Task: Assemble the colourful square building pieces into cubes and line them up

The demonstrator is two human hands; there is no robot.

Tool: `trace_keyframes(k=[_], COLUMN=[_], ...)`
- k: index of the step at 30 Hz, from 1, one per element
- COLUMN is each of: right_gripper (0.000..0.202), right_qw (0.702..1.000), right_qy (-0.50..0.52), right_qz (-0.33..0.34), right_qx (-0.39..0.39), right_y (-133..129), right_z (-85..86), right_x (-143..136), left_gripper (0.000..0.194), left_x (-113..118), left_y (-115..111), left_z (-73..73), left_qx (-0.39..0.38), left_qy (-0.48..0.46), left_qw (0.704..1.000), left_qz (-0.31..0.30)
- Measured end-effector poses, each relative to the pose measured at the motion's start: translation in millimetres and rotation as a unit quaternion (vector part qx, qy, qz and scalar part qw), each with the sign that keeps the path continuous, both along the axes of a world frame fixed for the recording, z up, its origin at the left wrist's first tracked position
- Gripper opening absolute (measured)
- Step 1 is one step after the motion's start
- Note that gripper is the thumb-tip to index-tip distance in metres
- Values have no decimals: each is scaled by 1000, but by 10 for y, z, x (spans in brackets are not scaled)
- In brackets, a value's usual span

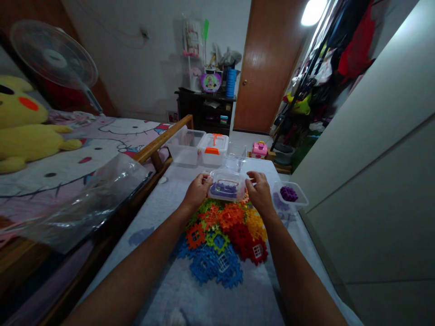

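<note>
My left hand [198, 191] pinches the left edge of a small clear plastic box [227, 177]. Through its lidded top, purple pieces show. At the box's right edge is my right hand [258, 189], its thumb and fingers slightly apart; whether the thumb touches the box is hard to tell. Beneath the box lies a heap of gear-shaped plastic building pieces: orange pieces [231, 215], yellow pieces [255, 222], red pieces [240, 235], green pieces [217, 240] and blue pieces [205, 265]. To the right, a clear tub [299, 199] holds a purple piece [289, 194].
Along the table's [159, 290] far edge stand a large clear bin [185, 149], a white box with orange latches [212, 157] and a clear container [237, 156]. A wooden bed rail [163, 138] borders the left side, a pale cabinet [380, 190] the right. A pink case [259, 149] is beyond.
</note>
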State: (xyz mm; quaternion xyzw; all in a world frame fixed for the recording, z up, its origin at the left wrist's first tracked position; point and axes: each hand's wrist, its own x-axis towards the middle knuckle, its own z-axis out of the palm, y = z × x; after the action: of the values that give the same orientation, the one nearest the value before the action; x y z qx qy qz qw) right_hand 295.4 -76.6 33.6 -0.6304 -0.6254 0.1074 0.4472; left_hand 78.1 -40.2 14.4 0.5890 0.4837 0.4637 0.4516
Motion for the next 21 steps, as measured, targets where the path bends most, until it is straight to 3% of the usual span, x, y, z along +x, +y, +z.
trace_keyframes(k=[2,5,12,17,21], right_gripper=[30,33,31,29,29], right_qw=[997,990,989,980,960], right_qy=[20,56,108,165,239], right_qz=[-50,-13,59,92,111], right_qx=[-51,-128,-85,-66,-95], right_y=[-15,-32,-39,-40,-49], right_z=[-92,-199,-308,-378,-413], right_x=[17,-11,-81,-43,-30], left_gripper=[33,28,24,24,27], left_x=[-8,-5,5,21,-9], left_y=[-33,-68,-127,-146,-126], left_z=[-3,2,-16,-59,-124], left_qx=[17,52,110,98,60], left_qy=[16,64,126,69,-12], left_qw=[1000,996,984,992,997], left_qz=[9,22,58,50,40])
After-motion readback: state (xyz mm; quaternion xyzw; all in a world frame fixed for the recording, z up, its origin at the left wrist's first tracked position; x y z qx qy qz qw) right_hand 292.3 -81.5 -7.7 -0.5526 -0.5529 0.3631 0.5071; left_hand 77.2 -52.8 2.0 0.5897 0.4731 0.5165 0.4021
